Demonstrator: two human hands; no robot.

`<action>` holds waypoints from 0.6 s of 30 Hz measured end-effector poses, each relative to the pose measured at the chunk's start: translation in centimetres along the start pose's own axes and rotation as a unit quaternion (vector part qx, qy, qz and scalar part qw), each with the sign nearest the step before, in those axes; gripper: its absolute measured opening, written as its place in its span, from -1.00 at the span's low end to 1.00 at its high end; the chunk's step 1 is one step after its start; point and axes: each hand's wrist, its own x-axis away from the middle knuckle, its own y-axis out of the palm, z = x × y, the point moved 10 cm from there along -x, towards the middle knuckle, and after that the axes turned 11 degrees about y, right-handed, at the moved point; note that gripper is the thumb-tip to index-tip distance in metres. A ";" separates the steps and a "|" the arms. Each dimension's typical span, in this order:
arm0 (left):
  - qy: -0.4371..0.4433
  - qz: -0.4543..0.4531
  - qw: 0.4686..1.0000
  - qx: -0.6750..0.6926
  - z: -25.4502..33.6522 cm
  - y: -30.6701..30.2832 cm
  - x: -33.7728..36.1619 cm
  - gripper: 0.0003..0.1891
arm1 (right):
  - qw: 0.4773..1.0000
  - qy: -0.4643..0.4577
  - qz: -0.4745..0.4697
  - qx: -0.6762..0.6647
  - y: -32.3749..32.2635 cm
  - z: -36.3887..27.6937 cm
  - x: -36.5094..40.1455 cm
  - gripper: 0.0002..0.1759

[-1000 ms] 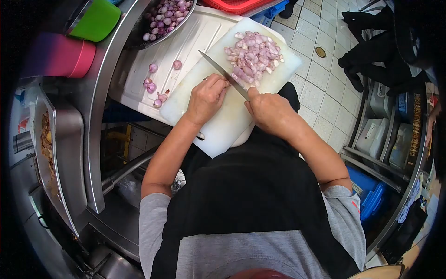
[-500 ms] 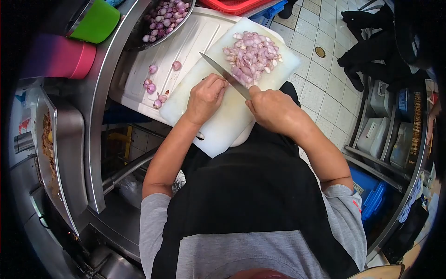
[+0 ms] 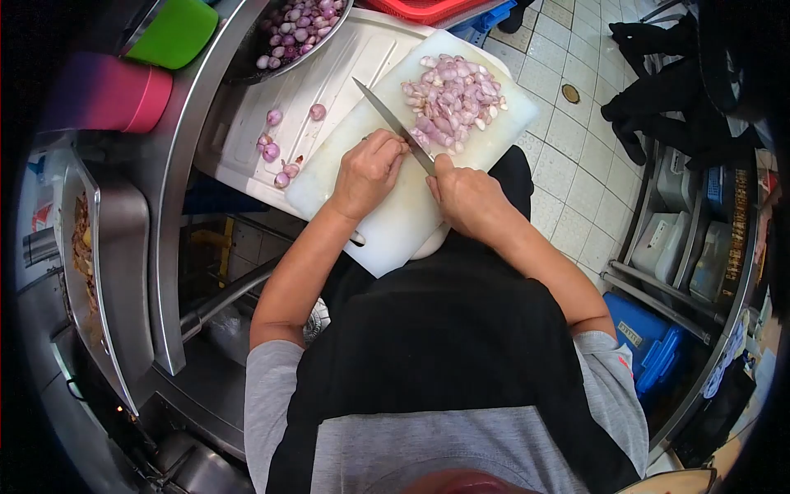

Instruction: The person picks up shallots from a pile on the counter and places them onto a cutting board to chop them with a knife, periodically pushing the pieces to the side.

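Cut shallots (image 3: 457, 103) lay piled on far half of board (image 3: 395, 230), just beyond fingers of both hands. R hand (image 3: 471, 196) was clamped on knife (image 3: 387, 113); L hand's (image 3: 370, 171) fingers were bent together beside it, can't tell if holding a pc.

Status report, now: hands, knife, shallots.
Right hand gripping knife. Left hand curled close beside it, grip hidden. Cut shallots heaped on far end of cutting board. Nothing seen blocking the knife.
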 end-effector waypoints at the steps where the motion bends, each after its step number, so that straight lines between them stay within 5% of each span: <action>1: -0.002 0.002 1.000 0.002 -0.1 0.0 0.0 -0.85 | 1.000 -0.004 0.001 0.000 0.4 0.1 -0.3 -0.66; 9: 0.028 0.031 0.999 -0.029 0.0 -0.8 0.3 -0.76 | 0.999 -0.014 0.038 -0.004 -4.5 1.0 -1.4 -0.67; 18: -0.158 0.056 0.979 -0.111 -9.3 -7.3 1.9 -0.78 | 0.998 -0.064 -0.003 0.010 -1.9 1.8 2.4 -0.73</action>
